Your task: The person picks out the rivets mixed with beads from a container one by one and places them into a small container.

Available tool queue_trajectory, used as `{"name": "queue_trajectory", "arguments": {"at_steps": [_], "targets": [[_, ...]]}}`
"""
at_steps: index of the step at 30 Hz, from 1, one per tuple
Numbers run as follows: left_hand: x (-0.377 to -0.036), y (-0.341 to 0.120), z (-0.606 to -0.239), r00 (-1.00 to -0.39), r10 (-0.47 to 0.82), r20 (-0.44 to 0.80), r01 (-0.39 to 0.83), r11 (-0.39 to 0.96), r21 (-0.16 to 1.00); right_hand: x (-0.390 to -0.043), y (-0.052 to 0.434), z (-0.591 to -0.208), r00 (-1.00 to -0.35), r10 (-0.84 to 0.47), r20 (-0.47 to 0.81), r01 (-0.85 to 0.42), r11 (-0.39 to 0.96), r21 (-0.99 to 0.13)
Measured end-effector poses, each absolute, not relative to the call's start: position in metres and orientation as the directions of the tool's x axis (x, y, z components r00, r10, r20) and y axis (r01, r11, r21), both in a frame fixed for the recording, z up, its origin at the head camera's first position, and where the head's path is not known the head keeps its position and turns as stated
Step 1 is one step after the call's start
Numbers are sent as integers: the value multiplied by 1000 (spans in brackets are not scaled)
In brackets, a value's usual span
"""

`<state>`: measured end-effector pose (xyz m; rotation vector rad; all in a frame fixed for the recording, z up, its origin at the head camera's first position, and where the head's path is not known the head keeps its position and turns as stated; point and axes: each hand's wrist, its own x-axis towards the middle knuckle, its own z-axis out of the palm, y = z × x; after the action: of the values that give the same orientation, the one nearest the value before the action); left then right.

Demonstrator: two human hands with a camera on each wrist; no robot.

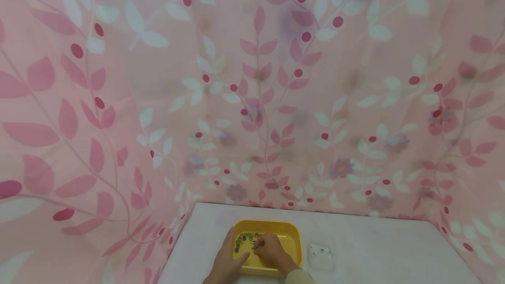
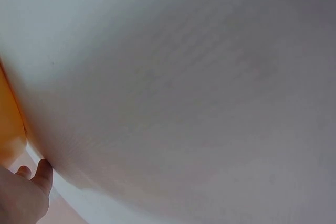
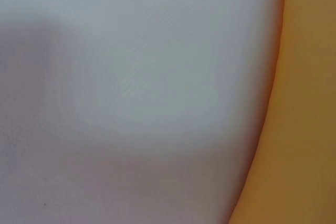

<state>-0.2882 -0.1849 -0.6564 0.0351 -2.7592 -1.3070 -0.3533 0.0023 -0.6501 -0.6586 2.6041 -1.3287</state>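
Observation:
In the head view a yellow tray (image 1: 292, 242) stands on the white table, with several small glass marbles (image 1: 240, 241) gathered in its far left part. Some look clear or greenish, a few dark blue. My left hand (image 1: 229, 257) lies along the tray's left wall, fingers extended outside and thumb reaching over the rim. Inside the tray my right hand (image 1: 270, 249) has its fingers curled, thumb and fingertips pinching at a small marble (image 1: 254, 243) beside the group. The left wrist view shows only part of my left hand (image 2: 26, 195) near the tray's orange-looking side (image 2: 9, 124).
Right of the tray sits a small clear container (image 1: 320, 257) with a few tiny items. The white table (image 1: 378, 249) extends to the right. Pink leaf-patterned cloth (image 1: 268, 100) hangs behind and on both sides. In the right wrist view, the tray's side (image 3: 304, 98) fills the right edge.

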Motion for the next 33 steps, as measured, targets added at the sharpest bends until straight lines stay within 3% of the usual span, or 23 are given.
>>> {"name": "queue_trajectory", "arguments": {"at_steps": [5,14,23,33], "targets": [[-291,-184,-651,-994,-64,89,28,637,770,-359,2,-647,-880,-463,108,-372,530,-762],[-295,-184,-653,-993,-59,106,39,671,741,-354,7,-638,-886,-458,70,-339,540,-771],[-292,-185,-656,-995,-57,86,27,664,747,-345,6,-632,-882,-453,-132,-191,598,-778],[-292,-185,-658,-990,-56,129,57,677,734,-340,15,-627,-882,-467,-61,-209,504,-838]]}}
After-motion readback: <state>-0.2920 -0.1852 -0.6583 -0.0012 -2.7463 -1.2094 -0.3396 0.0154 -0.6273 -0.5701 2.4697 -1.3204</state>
